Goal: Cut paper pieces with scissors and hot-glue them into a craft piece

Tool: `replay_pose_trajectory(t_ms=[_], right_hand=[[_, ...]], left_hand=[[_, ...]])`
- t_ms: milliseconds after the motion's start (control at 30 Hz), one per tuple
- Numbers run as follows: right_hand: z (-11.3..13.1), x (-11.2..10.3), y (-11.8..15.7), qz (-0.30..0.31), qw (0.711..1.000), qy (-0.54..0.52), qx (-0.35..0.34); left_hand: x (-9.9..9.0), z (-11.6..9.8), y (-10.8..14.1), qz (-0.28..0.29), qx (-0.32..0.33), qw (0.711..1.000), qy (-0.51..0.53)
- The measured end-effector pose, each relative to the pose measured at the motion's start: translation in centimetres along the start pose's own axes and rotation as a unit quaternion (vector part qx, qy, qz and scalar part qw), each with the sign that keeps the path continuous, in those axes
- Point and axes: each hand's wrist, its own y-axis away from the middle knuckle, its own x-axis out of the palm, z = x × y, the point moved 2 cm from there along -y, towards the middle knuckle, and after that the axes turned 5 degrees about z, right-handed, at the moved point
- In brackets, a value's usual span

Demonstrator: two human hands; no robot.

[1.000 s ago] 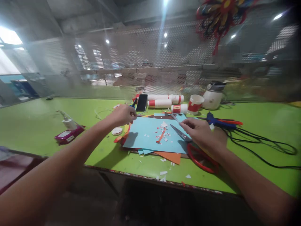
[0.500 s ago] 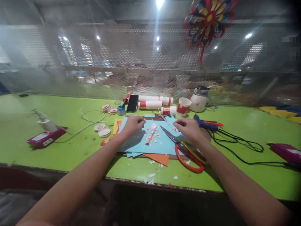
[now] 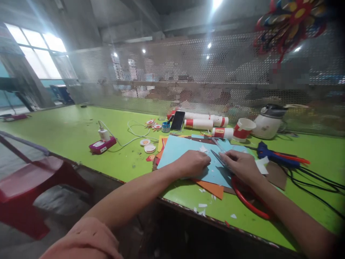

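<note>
My left hand (image 3: 192, 164) is over the blue paper (image 3: 172, 153) on the table (image 3: 67, 126), its fingers curled; I cannot tell if they pinch something. My right hand (image 3: 240, 165) is above the scissors (image 3: 219, 158), fingers bent, and whether they grasp, I cannot tell. The blades point toward a white scrap (image 3: 203, 148).

Matt ppr sheet (image 3: 175, 149), mtl scissor blades (image 3: 219, 158)
</note>
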Motion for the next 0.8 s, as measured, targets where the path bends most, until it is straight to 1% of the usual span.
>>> replay_pose_trajectory(t_ms=[100,233,400,533,633,700,800], right_hand=[[0.0,-0.1,0.0,-0.005,1.000,0.000,-0.004],[-0.4,-0.5,-0.2,-0.013,1.000,-0.002,-0.005],[-1.0,-1.1,-0.5,-0.020,0.999,0.021,0.023],[-1.1,-1.3,-0.7,0.008,0.998,0.045,0.039],[-0.6,-1.4,-0.6,0.045,0.997,0.058,0.036],[-0.1,-1.5,-0.5,0.072,0.995,0.069,0.019],[1.3,-2.2,0.2,0.107,0.989,0.097,-0.029]], left_hand=[[-0.3,0.6,0.2,-0.015,-0.010,1.000,0.010],[-1.0,1.0,0.2,-0.038,-0.026,0.998,0.030],[-2.5,1.9,0.4,-0.089,-0.072,0.990,0.084],[-3.8,3.4,0.8,-0.137,-0.123,0.976,0.113],[-4.2,4.3,1.0,-0.151,-0.149,0.969,0.124],[-4.2,4.6,1.1,-0.156,-0.162,0.966,0.129],[-4.2,4.9,1.1,-0.162,-0.172,0.962,0.135]])
